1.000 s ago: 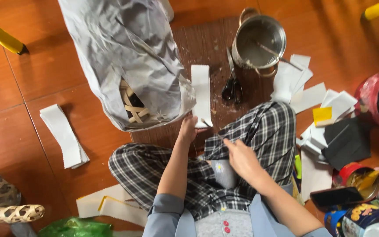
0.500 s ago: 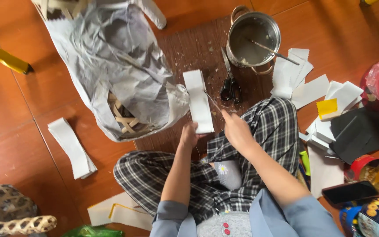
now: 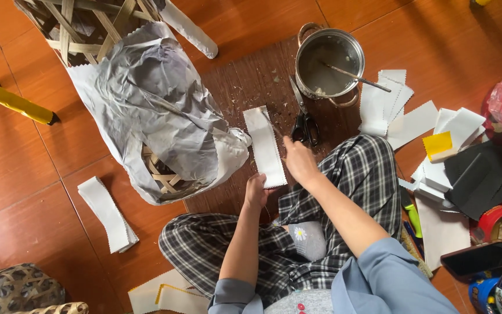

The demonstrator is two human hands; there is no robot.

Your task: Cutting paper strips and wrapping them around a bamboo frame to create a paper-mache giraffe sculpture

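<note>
A person sits cross-legged on a red tiled floor. The left hand (image 3: pixel 255 191) pinches the near end of a white paper strip (image 3: pixel 264 145) lying on a brown mat (image 3: pixel 245 87); the right hand (image 3: pixel 298 161) grips a thin brush, spreading along it. The woven bamboo frame (image 3: pixel 88 29) is half covered in crinkled grey paper (image 3: pixel 158 110); many zigzag-edged strips (image 3: pixel 387 102) wait beside a steel pot (image 3: pixel 328 63).

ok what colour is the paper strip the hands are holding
White, with zigzag-cut ends; the paper strip shows best in the head view.
</note>
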